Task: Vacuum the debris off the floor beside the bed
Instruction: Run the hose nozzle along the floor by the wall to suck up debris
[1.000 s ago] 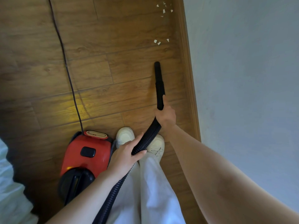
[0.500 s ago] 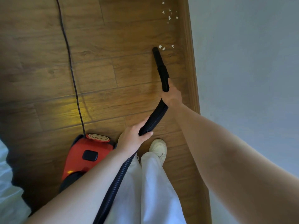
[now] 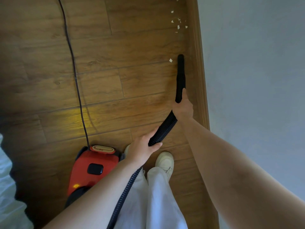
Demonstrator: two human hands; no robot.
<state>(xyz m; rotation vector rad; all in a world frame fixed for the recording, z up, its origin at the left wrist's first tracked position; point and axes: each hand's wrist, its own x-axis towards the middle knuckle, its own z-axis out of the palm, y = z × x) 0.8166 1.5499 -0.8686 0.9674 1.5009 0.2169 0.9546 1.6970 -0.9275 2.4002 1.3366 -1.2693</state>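
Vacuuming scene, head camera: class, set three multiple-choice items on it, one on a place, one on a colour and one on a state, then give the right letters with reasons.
1. Where does the nearest paper scrap lie relative to the nozzle tip?
A. just left of it
B. behind the shoe
C. on the vacuum

2. What colour is the vacuum cleaner body?
A. blue
B. red
C. white

3. What is the left hand doing?
A. hanging free
B. pressing the floor
C. gripping the ribbed hose

Answers:
1 A, the scrap sits beside the tip on the floor near the baseboard.
2 B, its casing is red with a black button.
3 C, its fingers wrap the hose, while the right hand holds the nozzle.
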